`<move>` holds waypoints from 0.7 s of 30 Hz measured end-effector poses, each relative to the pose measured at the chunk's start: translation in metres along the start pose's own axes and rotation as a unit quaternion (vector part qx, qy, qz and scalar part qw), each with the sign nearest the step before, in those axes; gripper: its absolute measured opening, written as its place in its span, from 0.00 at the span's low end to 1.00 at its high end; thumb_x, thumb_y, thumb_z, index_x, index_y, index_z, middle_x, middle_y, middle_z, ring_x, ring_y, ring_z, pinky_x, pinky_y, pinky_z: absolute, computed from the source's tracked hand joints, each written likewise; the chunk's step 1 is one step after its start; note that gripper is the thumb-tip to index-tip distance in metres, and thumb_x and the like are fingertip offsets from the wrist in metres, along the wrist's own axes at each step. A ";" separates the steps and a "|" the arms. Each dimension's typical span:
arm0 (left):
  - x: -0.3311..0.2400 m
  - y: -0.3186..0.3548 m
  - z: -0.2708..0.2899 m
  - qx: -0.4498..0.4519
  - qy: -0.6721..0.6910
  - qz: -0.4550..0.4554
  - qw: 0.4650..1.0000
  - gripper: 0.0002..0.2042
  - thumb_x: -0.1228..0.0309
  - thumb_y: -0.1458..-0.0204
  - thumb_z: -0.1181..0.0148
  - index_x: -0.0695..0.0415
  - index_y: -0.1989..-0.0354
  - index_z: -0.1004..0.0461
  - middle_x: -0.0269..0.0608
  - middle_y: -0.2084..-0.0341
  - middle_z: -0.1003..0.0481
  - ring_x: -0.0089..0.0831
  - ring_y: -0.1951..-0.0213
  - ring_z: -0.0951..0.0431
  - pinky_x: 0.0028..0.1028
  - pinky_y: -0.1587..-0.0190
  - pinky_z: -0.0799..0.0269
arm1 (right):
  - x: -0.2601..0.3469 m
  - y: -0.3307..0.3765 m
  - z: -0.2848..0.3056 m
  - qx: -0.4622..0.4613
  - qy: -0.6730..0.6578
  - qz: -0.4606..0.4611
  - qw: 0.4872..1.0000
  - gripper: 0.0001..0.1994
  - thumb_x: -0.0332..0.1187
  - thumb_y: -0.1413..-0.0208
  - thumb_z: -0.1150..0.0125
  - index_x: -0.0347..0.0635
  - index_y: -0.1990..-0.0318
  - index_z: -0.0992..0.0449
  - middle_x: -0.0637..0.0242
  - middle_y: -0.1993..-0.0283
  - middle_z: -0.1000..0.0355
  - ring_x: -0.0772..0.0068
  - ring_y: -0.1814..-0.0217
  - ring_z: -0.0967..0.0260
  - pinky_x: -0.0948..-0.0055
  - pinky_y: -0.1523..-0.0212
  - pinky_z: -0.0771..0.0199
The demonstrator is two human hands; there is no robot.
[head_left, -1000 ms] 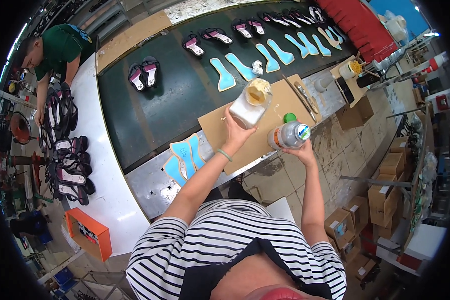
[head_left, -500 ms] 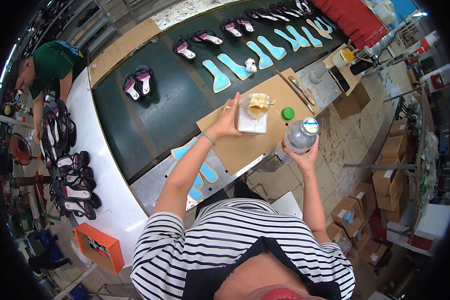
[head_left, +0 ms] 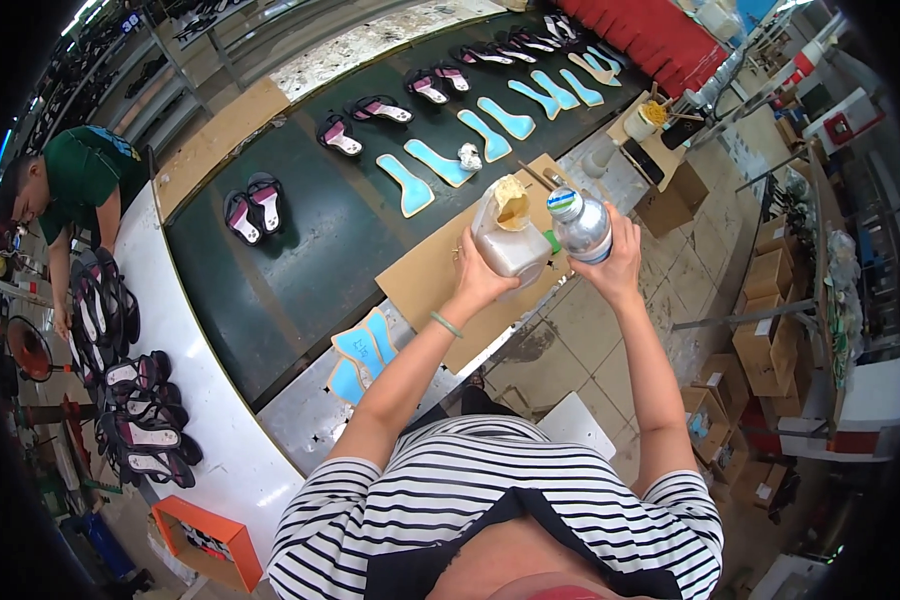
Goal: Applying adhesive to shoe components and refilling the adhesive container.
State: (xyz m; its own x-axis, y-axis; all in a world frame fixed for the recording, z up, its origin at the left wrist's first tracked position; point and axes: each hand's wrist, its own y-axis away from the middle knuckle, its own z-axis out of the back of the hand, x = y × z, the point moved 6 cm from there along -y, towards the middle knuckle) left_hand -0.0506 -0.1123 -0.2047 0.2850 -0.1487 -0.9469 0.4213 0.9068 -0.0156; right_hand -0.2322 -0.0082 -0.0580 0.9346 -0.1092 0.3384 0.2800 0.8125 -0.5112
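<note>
While the left hand (head_left: 481, 276) holds the jar (head_left: 512, 246), the bottle (head_left: 582, 230) has neared.

Left of the green table (head_left: 330, 220) stands a white table (head_left: 215, 410), glossy and catching glare. Behind the green table, grey metal shelves (head_left: 245, 50) rise, with a lit tube (head_left: 85, 15) above and to their left. A red cover (head_left: 670, 40) spans the green table's far right end. Right of the green table lies a floor (head_left: 665, 282) of pale square tiles, darkly stained near its edge. Farther right of the green table, a metal rack (head_left: 738, 323) stands among brown cartons (head_left: 765, 338), more of them stacked low.
</note>
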 end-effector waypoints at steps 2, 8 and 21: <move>-0.014 0.002 -0.003 0.002 0.013 0.008 1.000 0.57 0.66 0.81 0.25 0.63 0.38 0.57 0.57 0.46 0.43 0.53 0.43 0.40 0.46 0.40 0.42 | 0.000 -0.008 0.005 -0.007 0.021 0.021 1.000 0.45 0.31 0.80 0.27 0.41 0.42 0.38 0.58 0.51 0.33 0.51 0.52 0.37 0.60 0.51 0.33; -0.047 0.003 -0.004 -0.011 0.013 0.015 1.000 0.55 0.65 0.80 0.25 0.63 0.40 0.56 0.57 0.47 0.42 0.53 0.44 0.40 0.46 0.41 0.41 | 0.005 -0.026 0.024 -0.001 0.075 0.063 0.995 0.44 0.30 0.79 0.29 0.42 0.42 0.37 0.58 0.51 0.33 0.53 0.53 0.38 0.60 0.52 0.32; -0.066 0.011 -0.015 0.075 0.071 0.065 0.993 0.54 0.61 0.81 0.23 0.66 0.44 0.53 0.57 0.48 0.40 0.50 0.44 0.36 0.41 0.43 0.35 | 0.013 -0.046 0.048 0.045 0.140 0.140 0.979 0.46 0.29 0.83 0.29 0.45 0.42 0.35 0.60 0.51 0.34 0.54 0.52 0.38 0.61 0.49 0.33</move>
State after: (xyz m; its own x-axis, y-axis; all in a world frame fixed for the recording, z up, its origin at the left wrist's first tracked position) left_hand -0.0774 -0.0866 -0.1473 0.2250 0.0326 -0.9738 0.5155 0.8441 0.1474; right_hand -0.2436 -0.0195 0.0072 0.9990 -0.0165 -0.0413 -0.0052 0.8789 -0.4769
